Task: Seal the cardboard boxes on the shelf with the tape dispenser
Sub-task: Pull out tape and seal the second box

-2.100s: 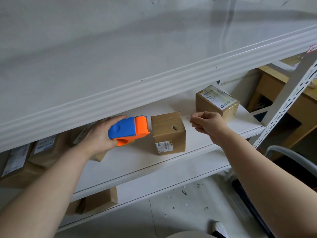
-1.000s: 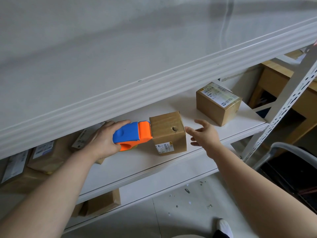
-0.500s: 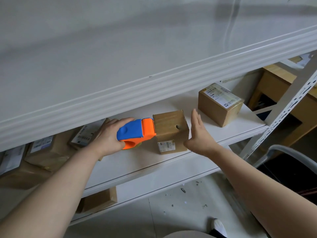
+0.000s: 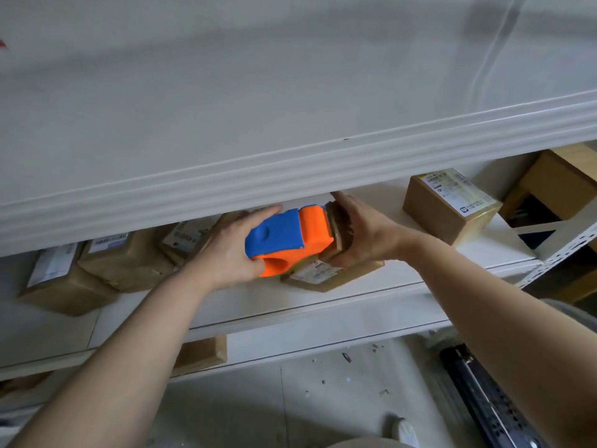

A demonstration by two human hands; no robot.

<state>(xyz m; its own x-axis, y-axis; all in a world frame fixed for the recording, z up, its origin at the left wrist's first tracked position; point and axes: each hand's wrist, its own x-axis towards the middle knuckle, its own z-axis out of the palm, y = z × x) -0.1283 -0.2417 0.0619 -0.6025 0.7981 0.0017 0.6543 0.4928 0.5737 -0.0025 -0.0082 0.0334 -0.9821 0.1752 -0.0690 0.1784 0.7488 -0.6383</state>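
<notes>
Gripping the tape dispenser (image 4: 287, 237), the left hand (image 4: 226, 250) curls its fingers round the blue-and-orange body, whose orange end touches the cardboard box (image 4: 332, 274) on the shelf (image 4: 290, 305). The right hand (image 4: 368, 234) clasps that box, with the fingers curled over its top and the thumb at the front.

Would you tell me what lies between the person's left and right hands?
In the head view, the blue and orange plastic tape dispenser, gripped by the left hand, sits against the small brown cardboard box that the right hand holds.
</notes>
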